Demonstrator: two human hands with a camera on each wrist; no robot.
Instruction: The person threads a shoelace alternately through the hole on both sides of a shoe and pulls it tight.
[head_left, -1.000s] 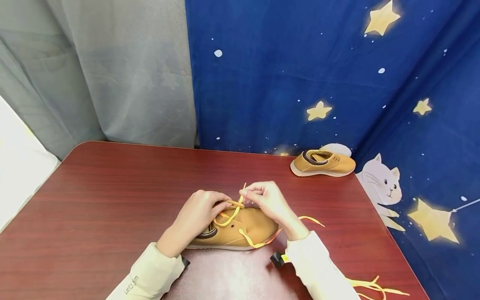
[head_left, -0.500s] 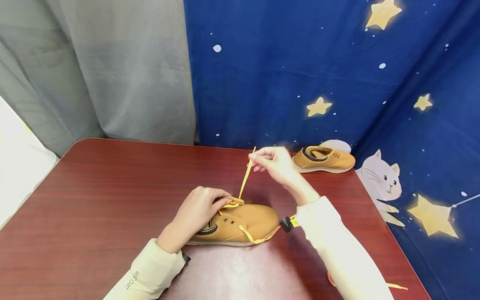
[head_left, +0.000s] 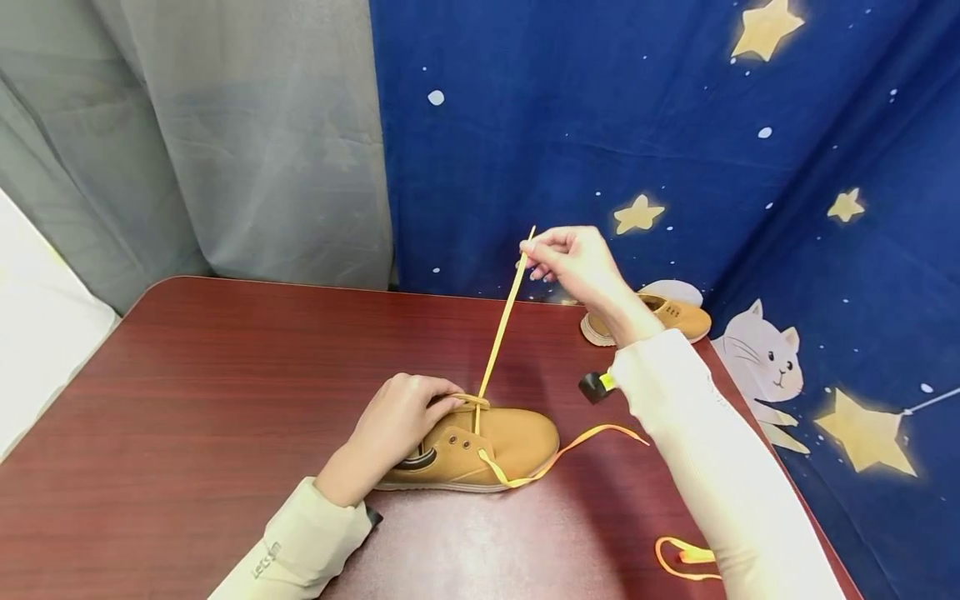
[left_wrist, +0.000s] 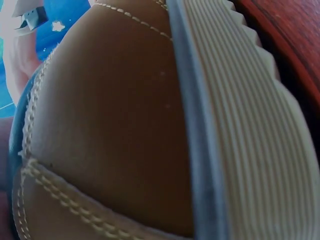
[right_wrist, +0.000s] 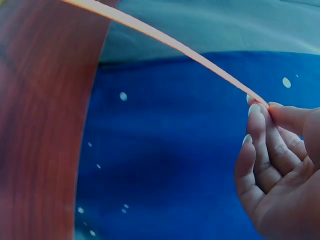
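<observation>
A tan shoe [head_left: 521,435] lies on the table, toe to the right. My left hand [head_left: 393,421] rests over its opening and pinches the upper edge of the lacing flap between thumb and fingers. In the left wrist view, the shoe's heel side [left_wrist: 120,100] fills the picture and hides those fingers. High above the shoe, my right hand [head_left: 577,260] pinches a yellow shoelace [head_left: 502,333] near its tip. The lace runs taut down to the flap. In the right wrist view, thumb and fingertips hold the lace [right_wrist: 185,49]. Its other end [head_left: 600,431] trails past the toe.
A second tan shoe [head_left: 682,318] without visible lace stands at the table's back right, partly behind my right arm. Another yellow lace [head_left: 686,557] lies at the front right, partly covered by my sleeve. Curtains [head_left: 525,125] hang behind the table [head_left: 247,375].
My right hand has risen up and to the right, drawing the lace from a loose loop into a long straight line. My left hand has stayed on the shoe.
</observation>
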